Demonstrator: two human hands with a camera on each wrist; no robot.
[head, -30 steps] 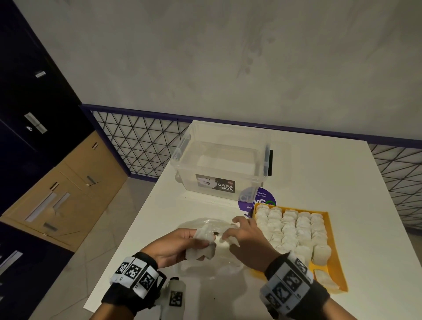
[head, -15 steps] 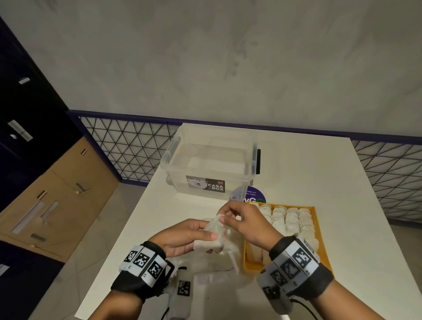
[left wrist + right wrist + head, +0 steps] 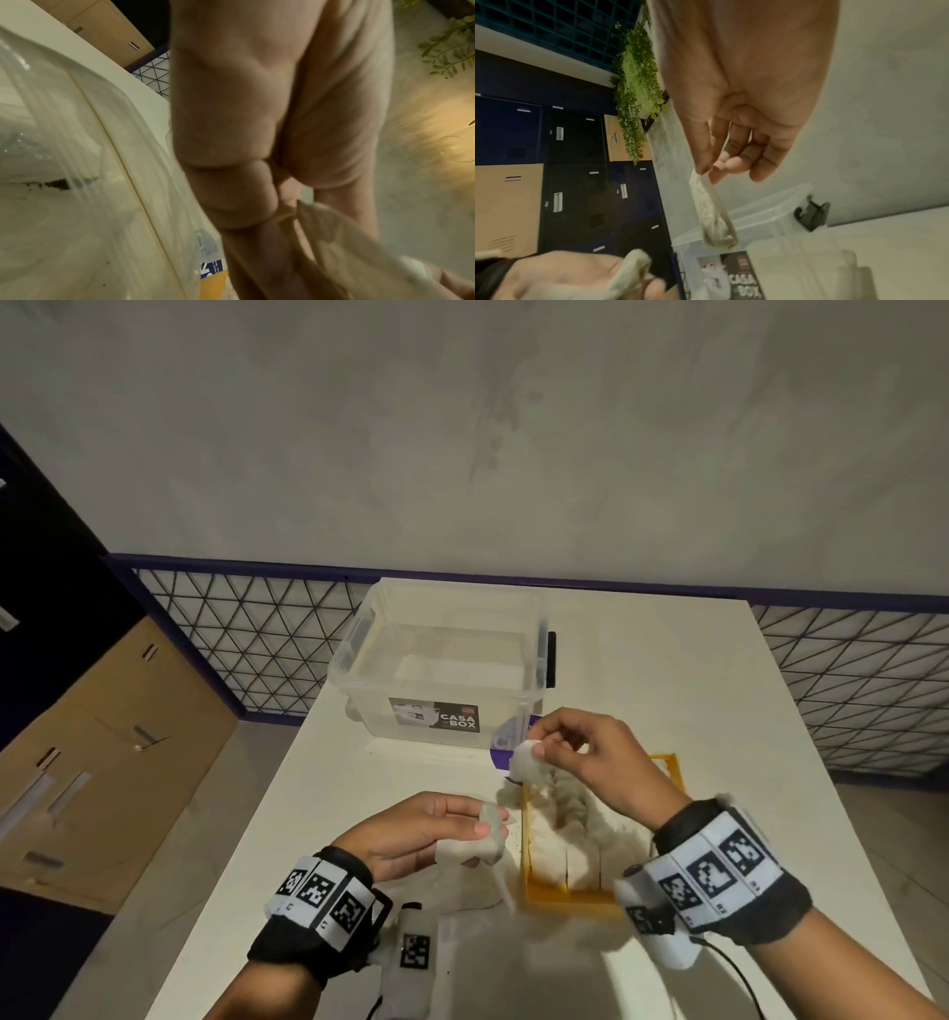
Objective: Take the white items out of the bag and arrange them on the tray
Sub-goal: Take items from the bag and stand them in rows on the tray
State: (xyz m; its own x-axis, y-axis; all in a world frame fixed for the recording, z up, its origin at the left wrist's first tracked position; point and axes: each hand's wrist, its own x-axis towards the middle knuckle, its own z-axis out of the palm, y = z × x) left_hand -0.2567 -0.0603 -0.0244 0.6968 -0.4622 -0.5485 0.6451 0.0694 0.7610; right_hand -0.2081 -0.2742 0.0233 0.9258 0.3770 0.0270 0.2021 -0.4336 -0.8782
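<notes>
Risk, drop: I am watching the right hand (image 3: 590,762) pinching a white item (image 3: 526,765) between thumb and fingertips only, above the far-left corner of the tray (image 3: 667,762); I judge that a light pinch like this could be letting it slip onto the desk (image 3: 719,690) beside the tray.
Risk, rows: the items (image 3: 575,845) already in the tray are sitting packed side by side; I am expecting that pushing one more in could be knocking its neighbours out of line.
Risk, bag: the left hand (image 3: 426,834) is curling around the clear bag (image 3: 488,834) with something white in it, just left of the tray's left edge; a pull on the film could be dragging the bag against the tray, in my judgement.
Risk, view: the head view is smearing around the tray, so I am not able to count free places.
Item look: it is looking small, pale and soft-edged; in the right wrist view a thin crumpled film strip (image 3: 713,213) is hanging from the pinch, so I cannot tell item from wrapping there.
Item place: held in the air, clear of the tray and of the box (image 3: 441,670) at the far side of the desk.
</notes>
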